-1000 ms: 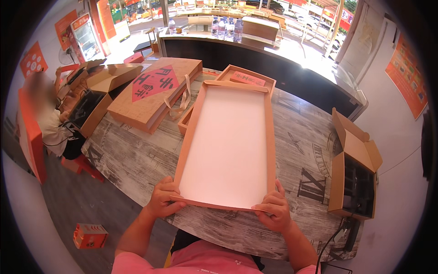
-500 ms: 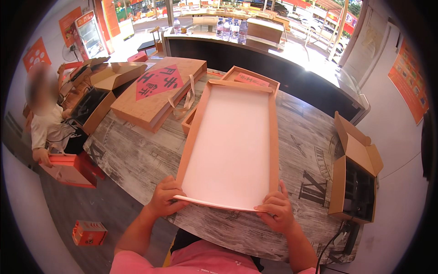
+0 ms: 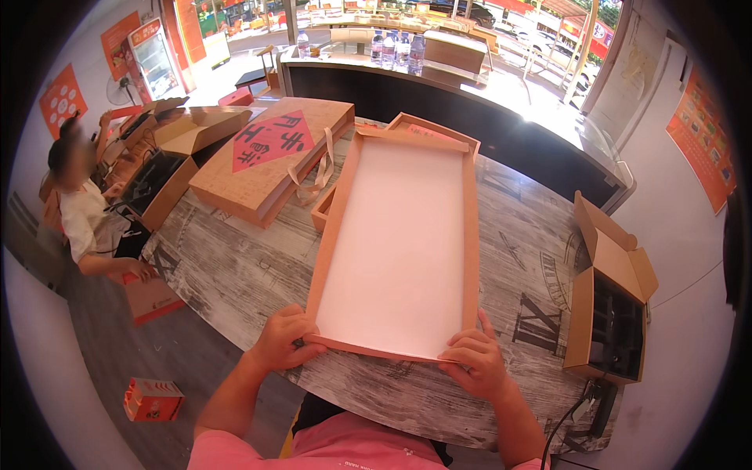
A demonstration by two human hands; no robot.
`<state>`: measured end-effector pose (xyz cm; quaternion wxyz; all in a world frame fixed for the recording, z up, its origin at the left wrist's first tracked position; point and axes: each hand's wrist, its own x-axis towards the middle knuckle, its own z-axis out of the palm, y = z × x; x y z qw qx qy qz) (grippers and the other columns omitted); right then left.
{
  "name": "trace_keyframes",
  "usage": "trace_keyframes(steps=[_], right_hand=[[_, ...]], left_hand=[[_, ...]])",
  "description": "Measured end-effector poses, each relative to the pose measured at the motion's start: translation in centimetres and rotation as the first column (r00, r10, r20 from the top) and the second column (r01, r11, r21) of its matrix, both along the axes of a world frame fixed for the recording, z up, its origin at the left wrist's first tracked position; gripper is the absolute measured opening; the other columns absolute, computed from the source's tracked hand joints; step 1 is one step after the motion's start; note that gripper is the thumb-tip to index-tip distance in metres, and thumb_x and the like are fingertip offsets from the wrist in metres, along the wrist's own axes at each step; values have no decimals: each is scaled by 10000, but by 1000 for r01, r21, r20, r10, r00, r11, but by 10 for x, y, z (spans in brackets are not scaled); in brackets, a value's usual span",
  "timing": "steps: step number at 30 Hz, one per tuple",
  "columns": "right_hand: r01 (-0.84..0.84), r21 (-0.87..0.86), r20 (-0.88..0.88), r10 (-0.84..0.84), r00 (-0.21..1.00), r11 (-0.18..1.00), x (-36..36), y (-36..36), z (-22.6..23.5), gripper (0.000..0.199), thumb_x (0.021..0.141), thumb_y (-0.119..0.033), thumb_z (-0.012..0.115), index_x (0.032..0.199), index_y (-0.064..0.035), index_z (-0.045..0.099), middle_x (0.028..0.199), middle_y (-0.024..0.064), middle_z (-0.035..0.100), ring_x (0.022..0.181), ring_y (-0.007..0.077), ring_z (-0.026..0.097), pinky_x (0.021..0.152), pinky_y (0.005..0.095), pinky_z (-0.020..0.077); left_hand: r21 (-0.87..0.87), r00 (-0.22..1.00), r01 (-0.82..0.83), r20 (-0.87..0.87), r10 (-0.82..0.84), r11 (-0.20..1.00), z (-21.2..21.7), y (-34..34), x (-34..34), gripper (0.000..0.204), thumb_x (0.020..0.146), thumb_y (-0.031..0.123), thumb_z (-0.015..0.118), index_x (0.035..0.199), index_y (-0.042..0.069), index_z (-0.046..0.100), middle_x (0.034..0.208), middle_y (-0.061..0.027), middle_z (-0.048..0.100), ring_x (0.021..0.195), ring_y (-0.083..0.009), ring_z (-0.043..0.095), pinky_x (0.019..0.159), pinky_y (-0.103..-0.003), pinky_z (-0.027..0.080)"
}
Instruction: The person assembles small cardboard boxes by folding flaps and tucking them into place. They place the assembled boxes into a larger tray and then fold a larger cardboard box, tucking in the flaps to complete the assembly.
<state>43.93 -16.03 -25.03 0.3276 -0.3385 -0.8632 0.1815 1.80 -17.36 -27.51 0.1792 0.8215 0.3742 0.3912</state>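
A long shallow cardboard tray with a white inside and tan walls lies lengthwise on the grey wood-patterned table. My left hand grips its near left corner, fingers curled on the wall. My right hand holds the near right corner, thumb on the low front wall. Its far end rests over another tan tray at the back.
A flat tan box with a red diamond label lies to the left. Open cartons stand at the right and far left. A person crouches left with an orange box. A small orange box lies on the floor. Dark counter behind.
The tray's near end has come slightly lower and closer in my hands. The person at the left has shifted, now with an orange box down by the floor.
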Motion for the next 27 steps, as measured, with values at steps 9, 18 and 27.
trace_keyframes(steps=[9, 18, 27], right_hand=[[31, 35, 95, -34, 995, 999, -1, 0, 2, 130, 826, -141, 869, 882, -196, 764, 881, -60, 667, 891, 173, 688, 1283, 600, 272], [72, 84, 240, -90, 967, 994, -9, -9, -9, 116, 821, -123, 837, 878, -197, 766, 884, -52, 654, 911, 176, 686, 1268, 615, 298], [111, 242, 326, -188, 927, 964, -22, -23, -7, 85, 848, -126, 786, 906, -188, 778, 848, -46, 633, 809, 170, 653, 1009, 461, 455]], left_hand=[[11, 996, 42, -79, -41, 999, 3, 5, 3, 252, 789, 183, 896, 845, 93, 667, 821, -46, 659, 771, -283, 589, 692, -396, 499], [13, 977, -8, -213, 10, 1000, 5, 1, 10, 232, 749, 169, 898, 816, 106, 685, 842, -30, 679, 793, -272, 618, 731, -400, 540], [132, 830, -58, -545, 121, 990, 33, -7, 26, 162, 756, 212, 845, 772, 148, 697, 820, 32, 662, 950, -200, 646, 881, -367, 510]])
